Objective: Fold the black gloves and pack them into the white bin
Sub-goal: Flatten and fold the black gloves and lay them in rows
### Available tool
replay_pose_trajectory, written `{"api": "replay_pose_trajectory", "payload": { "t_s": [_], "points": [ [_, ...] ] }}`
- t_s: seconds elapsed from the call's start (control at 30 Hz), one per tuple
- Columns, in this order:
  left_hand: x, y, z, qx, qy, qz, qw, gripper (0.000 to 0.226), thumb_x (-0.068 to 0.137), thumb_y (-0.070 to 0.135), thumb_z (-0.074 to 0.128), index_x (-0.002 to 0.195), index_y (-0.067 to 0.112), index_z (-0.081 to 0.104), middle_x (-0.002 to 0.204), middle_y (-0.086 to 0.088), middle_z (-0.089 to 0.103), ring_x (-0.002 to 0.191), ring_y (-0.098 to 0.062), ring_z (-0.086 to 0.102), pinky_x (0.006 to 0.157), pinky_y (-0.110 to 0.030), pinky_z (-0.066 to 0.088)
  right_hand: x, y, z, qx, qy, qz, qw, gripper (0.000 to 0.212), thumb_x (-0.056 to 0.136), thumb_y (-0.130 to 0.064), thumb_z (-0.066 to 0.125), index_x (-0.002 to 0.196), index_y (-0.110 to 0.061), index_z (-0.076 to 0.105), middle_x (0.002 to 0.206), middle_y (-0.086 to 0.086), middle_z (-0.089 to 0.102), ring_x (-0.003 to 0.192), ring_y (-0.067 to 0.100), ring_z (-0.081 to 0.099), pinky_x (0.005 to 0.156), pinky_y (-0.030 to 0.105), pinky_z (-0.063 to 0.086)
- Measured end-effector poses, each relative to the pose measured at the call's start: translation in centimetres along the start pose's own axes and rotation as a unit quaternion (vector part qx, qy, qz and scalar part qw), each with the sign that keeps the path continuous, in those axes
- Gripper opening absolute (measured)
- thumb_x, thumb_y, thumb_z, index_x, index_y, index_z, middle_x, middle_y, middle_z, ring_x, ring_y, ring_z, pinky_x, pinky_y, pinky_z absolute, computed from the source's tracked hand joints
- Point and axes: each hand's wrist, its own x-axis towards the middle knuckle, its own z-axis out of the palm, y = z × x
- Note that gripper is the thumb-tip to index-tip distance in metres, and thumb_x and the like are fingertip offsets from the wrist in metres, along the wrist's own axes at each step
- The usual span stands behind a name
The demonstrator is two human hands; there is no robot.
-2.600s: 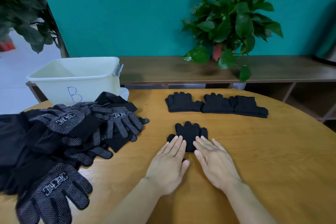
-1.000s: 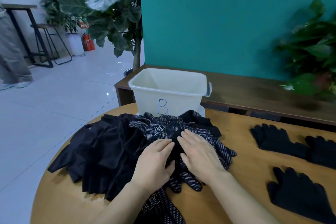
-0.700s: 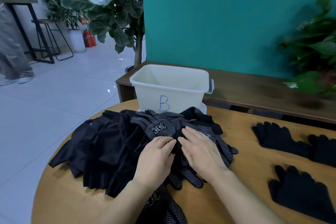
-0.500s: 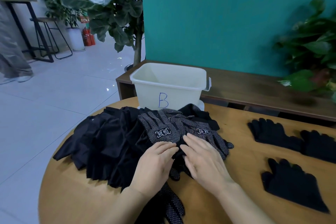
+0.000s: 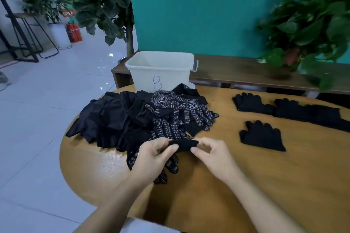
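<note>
**Both hands on one glove at the near edge of the pile**

A black glove cuff [image 5: 182, 144] is stretched between the two hands, just on the near side of the glove pile [image 5: 144, 119]. The left hand [image 5: 153, 159] pinches its left end, thumb on top and fingers curled under; the right hand [image 5: 214, 157] pinches the right end between thumb and forefinger, other fingers loosely bent. The rest of that glove hangs below the left hand, white-dotted fingers touching the round wooden table [image 5: 246, 185].

The pile spreads left and far from the hands: dotted gloves with white logo patches on top, plain dark fabric heaped to its left. Right behind the pile, at the table's far edge, stands the white bin [image 5: 161, 70], a blue letter B on its front wall; what it holds cannot be made out.

To the right of the pile, well apart, one folded glove [image 5: 262, 136] lies flat alone, and farther back a row of folded gloves [image 5: 287, 109] lies side by side. Behind the table run a low wooden bench [image 5: 236, 70], a teal wall [image 5: 198, 9], and leafy plants on both sides.
</note>
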Motion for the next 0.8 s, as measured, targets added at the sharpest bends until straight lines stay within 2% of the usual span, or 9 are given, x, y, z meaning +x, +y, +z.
{"api": "replay_pose_trajectory", "payload": {
  "t_s": [0.07,0.1,0.17,0.2,0.33,0.5,0.63,0.73,0.8],
  "points": [
    [0.0,1.8,0.2,-0.043,0.013,-0.019,0.999,0.043,0.085,0.030,0.072,0.069,-0.006,0.053,0.061,-0.016,0.045,0.060,-0.020,0.040,0.058,-0.035,0.035,-0.8,-1.4,-1.2,0.103,0.027,0.026,0.994,0.021,0.085,-0.010,0.072,0.069,-0.020,0.064,0.059,-0.019,0.059,0.058,-0.003,0.052,0.061,0.017,0.041],
    [0.0,2.9,0.3,-0.059,0.016,-0.030,0.998,0.052,0.085,0.030,0.074,0.067,-0.007,0.042,0.061,-0.012,0.036,0.060,-0.018,0.033,0.055,-0.032,0.030,-1.1,-2.1,-1.9,0.147,0.037,0.037,0.988,0.018,0.085,-0.006,0.071,0.071,-0.016,0.065,0.058,-0.016,0.061,0.056,-0.004,0.053,0.060,0.013,0.041],
    [0.0,5.1,0.7,-0.094,0.003,-0.053,0.994,0.052,0.086,0.025,0.074,0.065,-0.005,0.036,0.062,-0.008,0.034,0.057,-0.016,0.030,0.050,-0.025,0.028,-1.9,-3.6,-3.5,0.229,0.041,0.048,0.971,0.007,0.086,-0.004,0.070,0.080,-0.007,0.068,0.065,-0.009,0.069,0.061,0.000,0.061,0.061,0.012,0.046],
    [0.0,6.0,0.9,-0.114,-0.009,-0.064,0.991,0.049,0.086,0.023,0.073,0.063,-0.003,0.038,0.060,-0.007,0.037,0.055,-0.015,0.032,0.050,-0.024,0.029,-2.4,-4.3,-4.2,0.262,0.041,0.051,0.963,0.001,0.086,-0.004,0.070,0.085,-0.003,0.069,0.071,-0.004,0.072,0.065,0.003,0.065,0.063,0.014,0.048],
    [-0.2,8.9,1.9,-0.185,-0.064,-0.093,0.976,0.043,0.087,0.020,0.071,0.051,0.019,0.047,0.057,-0.001,0.051,0.055,-0.017,0.045,0.054,-0.028,0.034,-4.6,-5.9,-7.1,0.327,0.041,0.054,0.943,0.009,0.086,-0.003,0.069,0.090,0.004,0.070,0.076,0.007,0.073,0.067,0.012,0.068,0.062,0.019,0.052],
    [-1.0,11.7,2.9,-0.254,-0.102,-0.100,0.957,0.028,0.077,0.019,0.073,0.057,0.015,0.054,0.075,-0.012,0.062,0.067,-0.021,0.058,0.059,-0.028,0.051,-6.6,-6.7,-9.7,0.394,0.055,0.070,0.915,0.006,0.081,-0.002,0.072,0.085,0.000,0.069,0.078,0.011,0.073,0.067,0.018,0.069,0.059,0.024,0.054],
    [-1.0,12.6,4.2,-0.257,-0.118,-0.100,0.954,0.020,0.072,0.017,0.073,0.056,0.016,0.061,0.071,-0.008,0.066,0.063,-0.016,0.060,0.058,-0.025,0.053,-7.4,-6.7,-11.2,0.411,0.068,0.072,0.906,0.009,0.078,-0.001,0.073,0.082,0.000,0.066,0.077,0.013,0.071,0.067,0.020,0.068,0.059,0.027,0.055],
    [-0.2,12.5,5.0,-0.249,-0.121,-0.108,0.955,0.011,0.071,0.014,0.074,0.069,0.008,0.065,0.079,-0.013,0.070,0.069,-0.019,0.066,0.062,-0.026,0.056,-7.0,-6.0,-12.0,0.398,0.073,0.082,0.911,0.009,0.079,-0.001,0.073,0.081,0.000,0.065,0.075,0.013,0.070,0.066,0.019,0.067,0.058,0.026,0.054],
    [0.9,12.1,5.7,-0.228,-0.118,-0.114,0.960,0.008,0.073,0.011,0.075,0.069,0.010,0.069,0.084,-0.016,0.072,0.074,-0.022,0.068,0.067,-0.030,0.057,-6.2,-5.2,-12.4,0.370,0.076,0.087,0.922,0.009,0.079,-0.002,0.074,0.079,-0.002,0.065,0.075,0.011,0.071,0.066,0.018,0.067,0.058,0.025,0.053]
  ]
}}
